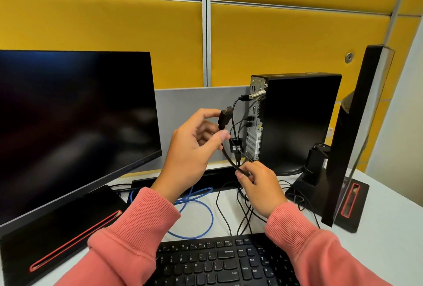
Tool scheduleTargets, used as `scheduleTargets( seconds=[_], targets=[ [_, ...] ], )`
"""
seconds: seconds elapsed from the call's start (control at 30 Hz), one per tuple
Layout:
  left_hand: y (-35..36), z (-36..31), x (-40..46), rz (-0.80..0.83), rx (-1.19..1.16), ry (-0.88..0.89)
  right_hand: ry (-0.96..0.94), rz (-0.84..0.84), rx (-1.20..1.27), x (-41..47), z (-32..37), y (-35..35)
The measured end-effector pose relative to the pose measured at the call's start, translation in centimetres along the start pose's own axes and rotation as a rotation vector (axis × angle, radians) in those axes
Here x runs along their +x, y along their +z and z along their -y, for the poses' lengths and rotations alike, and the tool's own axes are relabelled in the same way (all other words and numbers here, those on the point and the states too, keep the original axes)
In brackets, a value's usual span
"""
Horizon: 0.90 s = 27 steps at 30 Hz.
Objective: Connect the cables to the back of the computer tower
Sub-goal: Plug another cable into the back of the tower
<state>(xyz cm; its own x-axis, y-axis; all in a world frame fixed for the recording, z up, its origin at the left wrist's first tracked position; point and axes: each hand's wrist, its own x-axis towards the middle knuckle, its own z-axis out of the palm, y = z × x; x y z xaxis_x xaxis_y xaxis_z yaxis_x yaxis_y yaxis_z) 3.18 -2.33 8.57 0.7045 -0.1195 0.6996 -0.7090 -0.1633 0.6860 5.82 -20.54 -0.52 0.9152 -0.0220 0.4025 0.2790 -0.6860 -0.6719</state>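
Left hand [192, 148] is pinching the black cable [225, 148] just below its plug [225, 117], held near the rear panel of the computer tower [295, 121] standing toward the desk's [389, 228] back edge. Right hand [259, 185] is gripping the cable lower down; its fingertips are partly hiding it. Port details are proving illegible.

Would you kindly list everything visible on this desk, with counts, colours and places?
computer tower: one, black, upright at back right, rear ports facing left
black cable: one, plug held up left of the tower
monitors: two, black, left and right edge-on
keyboard: one, black, front centre
blue cable: one, looped on the desk
partition: yellow panels, behind
left hand: holds the plug
right hand: pinches the cable lower down
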Motion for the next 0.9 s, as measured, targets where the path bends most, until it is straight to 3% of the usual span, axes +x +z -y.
scheduleTargets(
  seconds=[0.5, 0.77, 0.9],
  targets=[
    [-1.0, 1.3, 5.1, -0.076, -0.082, -0.052, -0.068, -0.029, 0.008, 2.8, 2.1, -0.9],
    [-3.4, 0.3, 9.5, -0.138, 0.037, 0.040, -0.064, -0.445, 0.205, 8.4, 5.3, -4.5],
    [-3.4, 1.0, 10.8, -0.050, 0.124, -0.012, -0.069, -0.683, 0.295, 11.9, 7.1, -6.4]
  ],
)
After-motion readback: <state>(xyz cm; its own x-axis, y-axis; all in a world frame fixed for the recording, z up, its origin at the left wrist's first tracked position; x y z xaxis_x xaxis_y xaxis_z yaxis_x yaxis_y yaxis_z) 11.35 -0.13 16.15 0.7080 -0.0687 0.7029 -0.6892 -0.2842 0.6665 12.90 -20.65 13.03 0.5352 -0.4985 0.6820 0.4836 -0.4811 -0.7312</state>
